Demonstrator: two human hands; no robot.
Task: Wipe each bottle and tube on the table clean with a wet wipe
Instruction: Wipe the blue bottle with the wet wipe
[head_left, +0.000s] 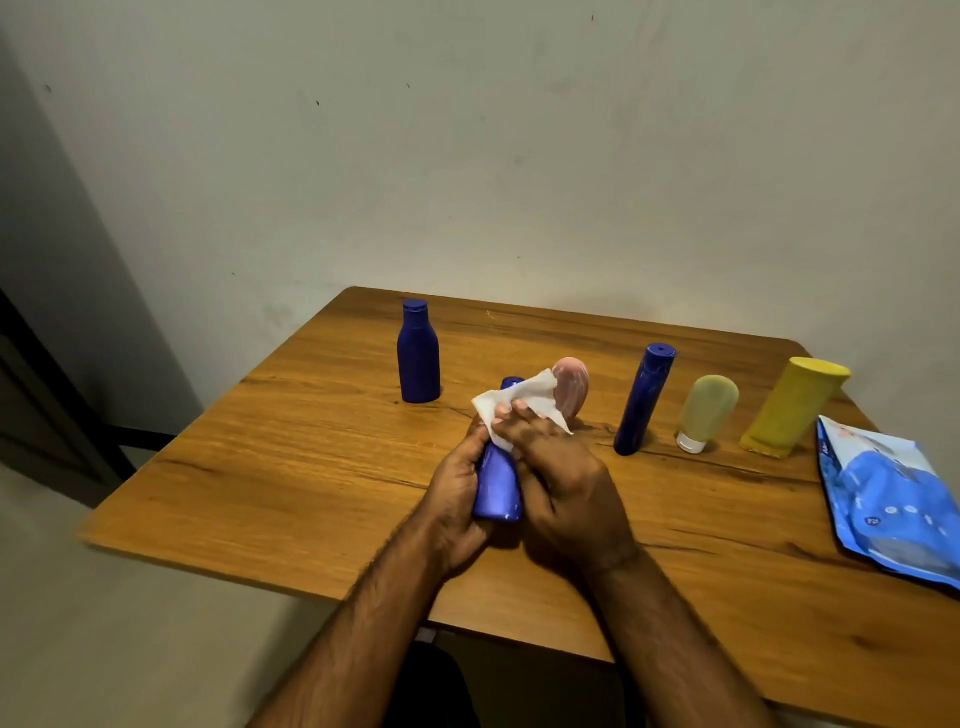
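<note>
A blue bottle (497, 483) is being held above the near middle of the wooden desk (291, 467), tilted with its cap end pointing away from the person. The left hand (457, 499) is gripping its lower body, fingers curled round the side. The right hand (561, 488) is pressing a white wet wipe (519, 402) against the bottle's upper part, its fingers curling over the wipe and pinching it to the neck, so the cap is mostly hiding under the cloth.

Just behind the wipe, a pink tube (571, 384) is standing on the desk. To its left, well apart, a squat blue bottle (418, 353) is standing upright near the far edge. To the right of the pink tube a slim blue bottle (644, 400) is standing, appearing to lean slightly, then a pale yellow tube (706, 410) is resting on its white cap, and beyond it a yellow bottle (795, 405) is standing. At the desk's right edge a blue wipe packet (888, 493) is lying flat, near the yellow bottle's base.
</note>
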